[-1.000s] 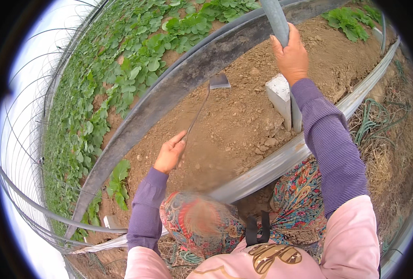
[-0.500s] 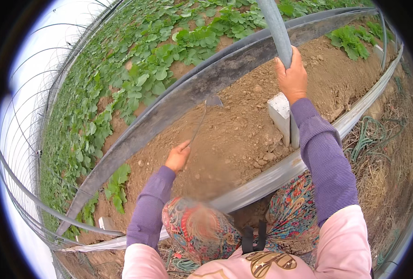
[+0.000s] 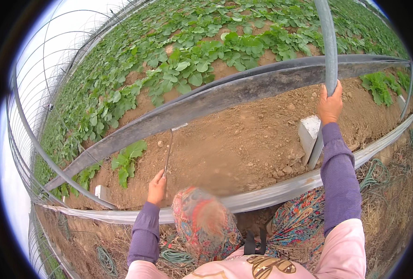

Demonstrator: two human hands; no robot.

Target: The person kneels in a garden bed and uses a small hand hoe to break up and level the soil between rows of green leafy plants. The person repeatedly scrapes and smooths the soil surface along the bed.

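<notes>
My left hand [image 3: 157,189] is closed round the handle of a small hoe [image 3: 169,152], whose thin metal neck runs up to a flat blade. That blade sits over the bare soil, close to the lower edge of the dark plastic sheet [image 3: 206,104]. Off to the right, my right hand [image 3: 330,105] grips a grey metal pipe [image 3: 327,42] that rises out of the top of the view. Below this hand the pipe goes down beside a white concrete block [image 3: 309,130]. Brown soil [image 3: 234,149] lies between my two hands.
Rows of leafy green plants [image 3: 188,74] grow beyond the dark sheet. A strip of clear plastic film [image 3: 271,189] crosses in front of my knees. Green rope [image 3: 376,174] lies on dry grass at the right. Bent hoops [image 3: 43,149] stand at the left, one beside another white block [image 3: 102,192].
The view has shifted, so the pipe and my right hand appear farther right. My left hand and the hoe have come left and nearer, the blade now flatter to view.
</notes>
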